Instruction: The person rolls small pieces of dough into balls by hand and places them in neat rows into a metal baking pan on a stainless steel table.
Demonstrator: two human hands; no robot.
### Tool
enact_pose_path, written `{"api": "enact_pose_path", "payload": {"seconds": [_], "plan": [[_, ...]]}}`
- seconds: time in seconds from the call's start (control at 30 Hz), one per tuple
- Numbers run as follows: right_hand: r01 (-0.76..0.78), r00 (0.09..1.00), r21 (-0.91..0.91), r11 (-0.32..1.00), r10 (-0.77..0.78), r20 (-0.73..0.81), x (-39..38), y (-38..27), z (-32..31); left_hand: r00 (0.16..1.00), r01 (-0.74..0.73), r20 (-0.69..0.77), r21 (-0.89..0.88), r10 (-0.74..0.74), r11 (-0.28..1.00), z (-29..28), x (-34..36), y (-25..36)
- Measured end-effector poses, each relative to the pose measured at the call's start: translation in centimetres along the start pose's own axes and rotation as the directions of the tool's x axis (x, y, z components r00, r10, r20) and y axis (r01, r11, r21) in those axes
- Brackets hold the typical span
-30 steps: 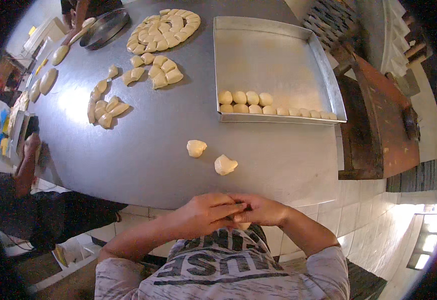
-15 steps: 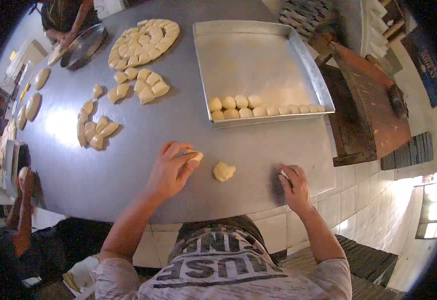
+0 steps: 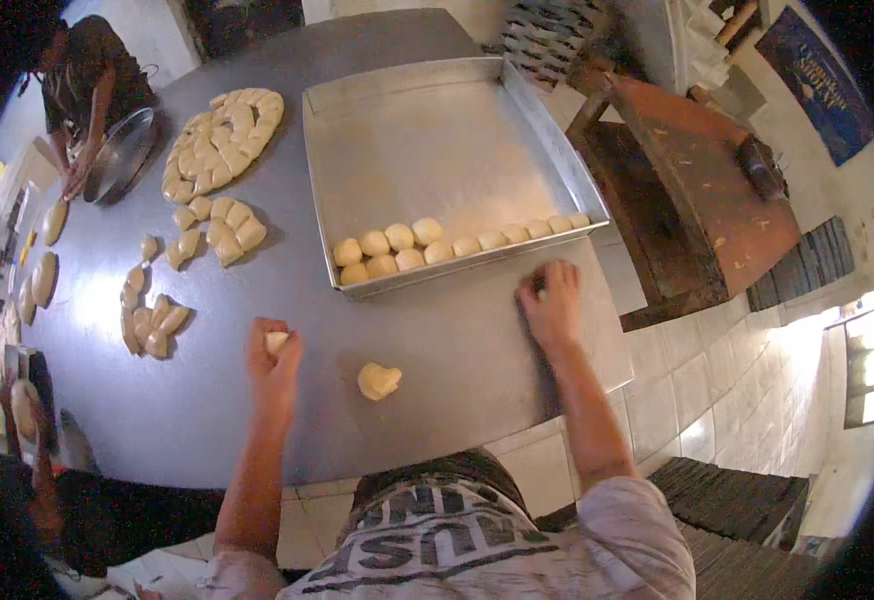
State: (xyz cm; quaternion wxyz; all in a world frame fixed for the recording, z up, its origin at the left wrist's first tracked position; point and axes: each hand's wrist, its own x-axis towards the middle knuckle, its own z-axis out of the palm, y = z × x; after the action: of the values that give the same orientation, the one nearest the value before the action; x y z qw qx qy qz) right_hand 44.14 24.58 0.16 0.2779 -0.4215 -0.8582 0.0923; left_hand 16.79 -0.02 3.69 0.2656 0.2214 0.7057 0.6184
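My left hand (image 3: 275, 358) is closed around a piece of dough (image 3: 277, 343), held just above the steel table (image 3: 437, 430). On the bare metal between my hands lies a rough dough lump (image 3: 380, 381), touched by neither. My right hand (image 3: 554, 300) is by the table's right side, just below the tray's near right corner. Its fingers curl down over a small pale bit, apparently dough, mostly hidden by them. In the big square metal tray (image 3: 597, 215), smooth dough balls (image 3: 399, 237) line the near edge, with a second short row behind at the left.
Cut dough coils (image 3: 225, 140) and loose dough pieces (image 3: 157, 325) lie on the left of the table. Beyond them, a person's hands (image 3: 79, 175) are near a round pan (image 3: 122, 155). Another person stands at the lower left. A wooden bench (image 3: 697, 180) stands to the right.
The view has turned, shifting the tray and dough leftward. My right hand has moved forward, nearer the tray. My left hand, still holding its dough, is farther left of the lump.
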Motion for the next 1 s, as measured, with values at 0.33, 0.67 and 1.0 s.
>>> {"api": "enact_pose_path", "payload": {"seconds": [0.33, 0.67, 1.0], "plan": [[0.155, 0.988, -0.026, 0.988, -0.156, -0.013, 0.7, 1.4, 0.2, 0.898, -0.375, 0.122, 0.712, 0.422, 0.594, 2.4, -0.5, -1.0], [0.095, 0.943, 0.721, 0.686, 0.171, -0.287, 11.1, -5.3, -3.2, 0.996, 0.049, 0.058, 0.213, -0.062, 0.976, -0.3, -2.2, -0.4], [0.257, 0.883, 0.632, 0.731, -0.443, 0.154, -2.6, -16.9, -1.2, 0.757, 0.451, 0.622, -0.273, -0.202, 0.85, 2.5, -4.5, 3.2]]}}
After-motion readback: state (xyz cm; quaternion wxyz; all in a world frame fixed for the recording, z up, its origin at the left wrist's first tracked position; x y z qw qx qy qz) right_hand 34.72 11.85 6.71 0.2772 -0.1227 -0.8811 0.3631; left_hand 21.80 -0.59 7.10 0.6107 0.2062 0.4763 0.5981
